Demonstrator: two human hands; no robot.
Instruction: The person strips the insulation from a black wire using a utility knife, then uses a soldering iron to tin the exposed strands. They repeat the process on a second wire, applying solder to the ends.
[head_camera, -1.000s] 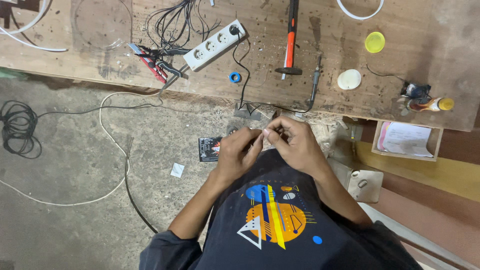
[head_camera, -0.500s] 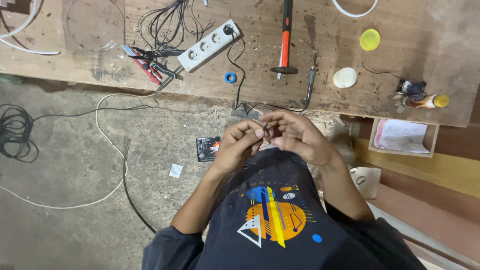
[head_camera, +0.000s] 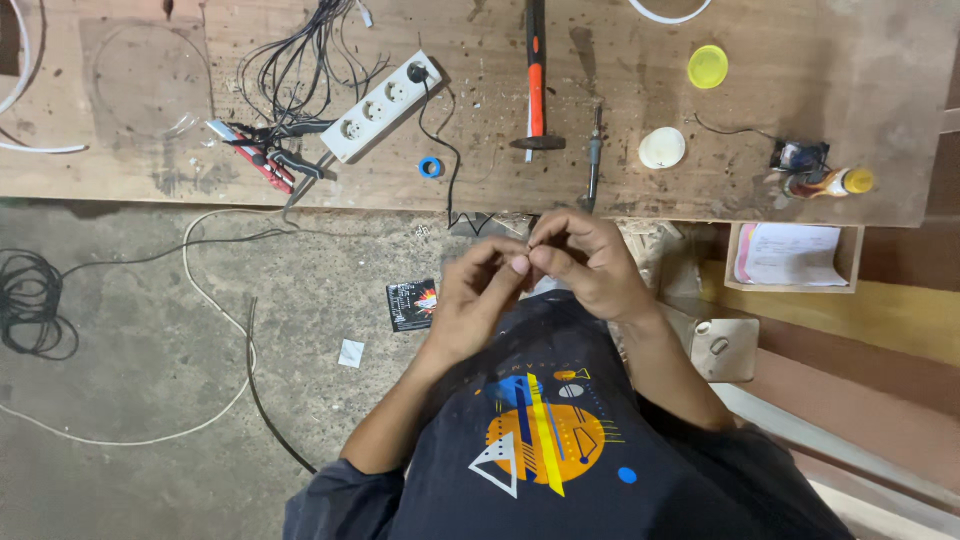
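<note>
I see my left hand (head_camera: 478, 300) and right hand (head_camera: 585, 265) pinching something too small to identify between pressed-together fingertips just below the worn wooden desk (head_camera: 480, 100) edge, where a slack grip could drop it onto the littered concrete floor (head_camera: 130, 310).

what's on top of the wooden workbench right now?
On the workbench: a white power strip, an orange-handled hammer, red pliers, black wires, a blue tape ring, yellow lid, white lid. Whatever the left hand and right hand pinch is covered.
</note>
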